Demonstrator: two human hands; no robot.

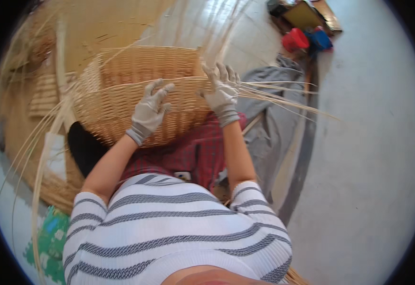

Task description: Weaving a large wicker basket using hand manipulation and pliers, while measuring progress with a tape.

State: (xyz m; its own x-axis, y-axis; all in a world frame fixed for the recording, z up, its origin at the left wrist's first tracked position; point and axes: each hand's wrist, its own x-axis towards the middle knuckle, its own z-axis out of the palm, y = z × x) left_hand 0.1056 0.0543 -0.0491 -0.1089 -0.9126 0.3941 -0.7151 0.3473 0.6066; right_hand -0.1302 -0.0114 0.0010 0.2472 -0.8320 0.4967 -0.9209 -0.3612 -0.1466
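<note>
A half-woven, light-brown wicker basket [136, 102] lies across my lap, its near wall facing me. My left hand [149, 111], in a pale work glove with a grey cuff, is in front of that wall with its fingers apart and nothing visible in them. At the basket's right corner is my right hand [222, 95], gloved the same way, its fingers stretched out and spread. Loose wicker strands [283, 98] stick out to the right from beside this hand. Whether its palm touches them is hidden. More long strands [43, 156] hang from the basket's left end.
Grey cloth [269, 123] is heaped right of my lap. On the floor at the far right are a red cup-like object [295, 40], a blue one [320, 39] and a box. A brown mat [117, 23] with scraps spreads far left; green foam pieces [53, 232] are near left.
</note>
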